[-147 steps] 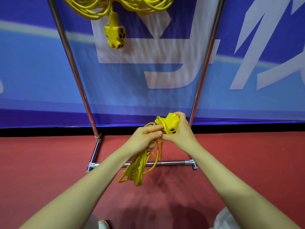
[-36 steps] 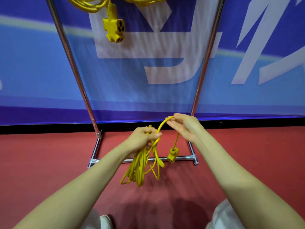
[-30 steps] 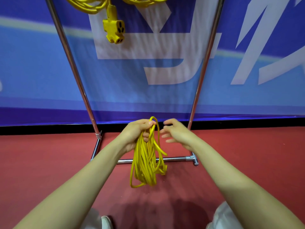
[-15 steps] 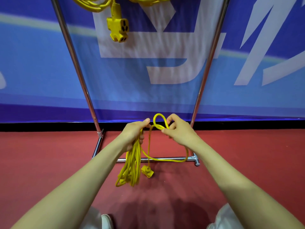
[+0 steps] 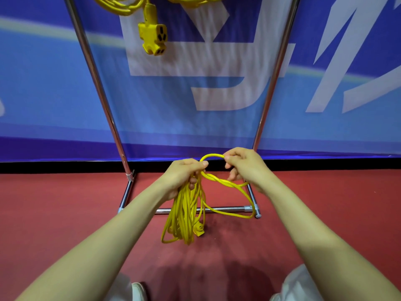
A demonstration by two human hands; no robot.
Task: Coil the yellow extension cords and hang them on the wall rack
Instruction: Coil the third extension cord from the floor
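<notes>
**Both hands on one cord, in front of the rack**

The left hand (image 5: pixel 184 177) is gripping the top of the cord bundle (image 5: pixel 184 213). Its fingers are curling round the gathered strands and the thumb is lying across them. The bundle is hanging straight down from that fist, in front of the bottom bar of the rack (image 5: pixel 223 209). Can't tell whether the lowest loops are touching the floor (image 5: pixel 65 213). A small yellow plug (image 5: pixel 199 230) is dangling at the bundle's lower right edge.

The right hand (image 5: pixel 245 168) is pinching a free length (image 5: pixel 213 156) of the same cord between thumb and forefinger, with the other fingers curled under. That length is arching between the two hands. Below the arch, two strands are twisting round each other and running right and down under the right hand. One of them is sweeping out in a wide loop near the rack's right foot and coming back to the bundle.

The rack's two chrome posts are standing just in front of a blue banner (image 5: pixel 43 94). A hung cord (image 5: pixel 121 5) is sitting at the top edge between the posts, well above the hands. Its socket block (image 5: pixel 153 38) is dangling below it.

A white shoe (image 5: pixel 138 290) and a white-clad knee (image 5: pixel 297 285) are showing at the bottom edge.
</notes>
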